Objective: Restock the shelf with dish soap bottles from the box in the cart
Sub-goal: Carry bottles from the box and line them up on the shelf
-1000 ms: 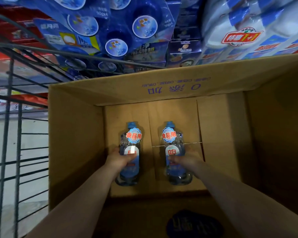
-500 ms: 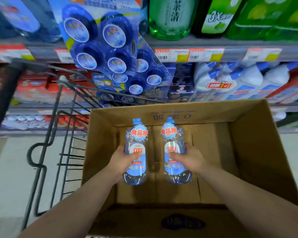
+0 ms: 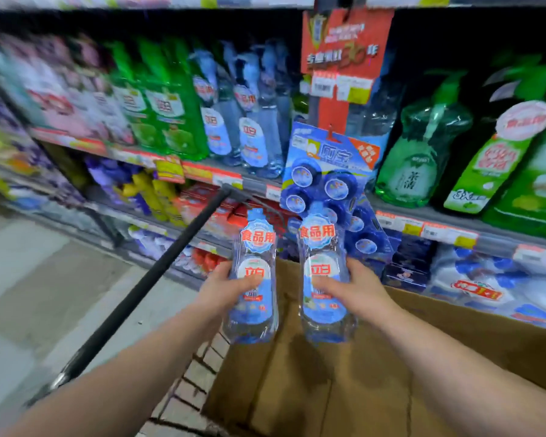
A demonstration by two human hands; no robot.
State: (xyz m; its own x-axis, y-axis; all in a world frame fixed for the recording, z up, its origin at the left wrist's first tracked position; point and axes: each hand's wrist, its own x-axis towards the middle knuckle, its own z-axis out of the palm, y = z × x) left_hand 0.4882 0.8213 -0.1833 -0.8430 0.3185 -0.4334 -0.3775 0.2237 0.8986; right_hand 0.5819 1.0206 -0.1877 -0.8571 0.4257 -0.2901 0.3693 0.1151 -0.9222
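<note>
Landmark: cardboard box (image 3: 344, 389) in the wire cart (image 3: 199, 376); places below referred to it.
Left hand (image 3: 224, 288): grip wrapped round the waist of the left dish soap bottle (image 3: 254, 279), thumb across the label front, fingers behind, out of sight.
Right hand (image 3: 356, 288): grip wrapped round the waist of the right dish soap bottle (image 3: 323, 279), same manner.
Bottle position: both upright, caps up, lifted clear above the box's left half, side by side, a narrow gap between; no contact seen.
Box contents: floor of box bare where visible; near end hidden by forearms.
Target (judged): row of matching clear blue-label bottles (image 3: 249, 127) on the upper shelf (image 3: 202, 171), above and left of the box, beside green bottles (image 3: 158, 115).
Obstruction: hanging pack of blue toilet blocks (image 3: 325, 184) directly beyond the box, just behind the bottle caps; likely to snag on a straight lift.
Handling (judged): full of liquid, so fairly heavy for one hand; clear plastic wall probably flexes under squeeze; smooth film label, possibly slippery.
Hold point (judged): pinched waist at label height suits best; gives a ledge against slipping. Cap end poor for carrying.
Step (judged): carry phase, box to shelf; placing not yet begun.
Image quality: shelf area motion-blurred; price tags unreadable.
</note>
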